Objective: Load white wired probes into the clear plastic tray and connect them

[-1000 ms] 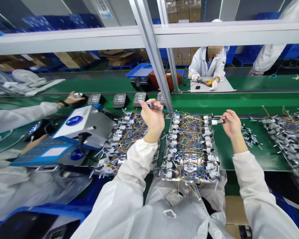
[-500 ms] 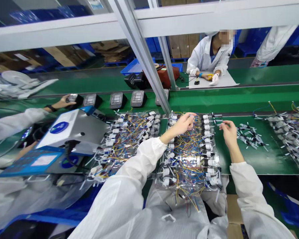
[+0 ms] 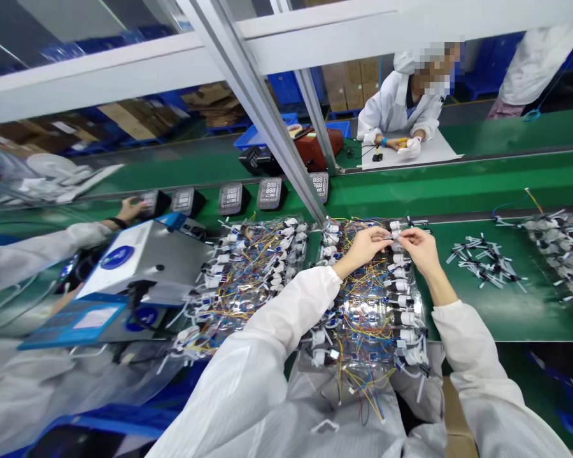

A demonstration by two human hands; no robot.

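My left hand (image 3: 367, 248) and my right hand (image 3: 421, 249) meet fingertip to fingertip over the far right part of a clear plastic sheet (image 3: 363, 308). Both are closed in a pinch; what sits between the fingers is too small and covered to make out. Around them, white-and-black cylindrical parts (image 3: 405, 318) run in columns along the sheet's two sides. Yellow, red and blue wires (image 3: 363, 275) tangle between the columns. To the right of my right hand, a loose pile of small black-and-white pieces (image 3: 488, 261) lies on the green bench (image 3: 496, 312).
Similar wired parts lie at left (image 3: 248, 280) and far right (image 3: 558, 248). A grey-and-blue machine (image 3: 148, 261) stands left. Several display units (image 3: 270, 193) line the green strip behind. A metal post (image 3: 262, 95) slants down ahead. A co-worker's hand (image 3: 132, 208) touches a unit; another person (image 3: 401, 108) sits opposite.
My right hand has moved left from beside the sheet to meet my left hand. The left has shifted slightly right and nearer, its fingers now pinched. The view has tilted a little.
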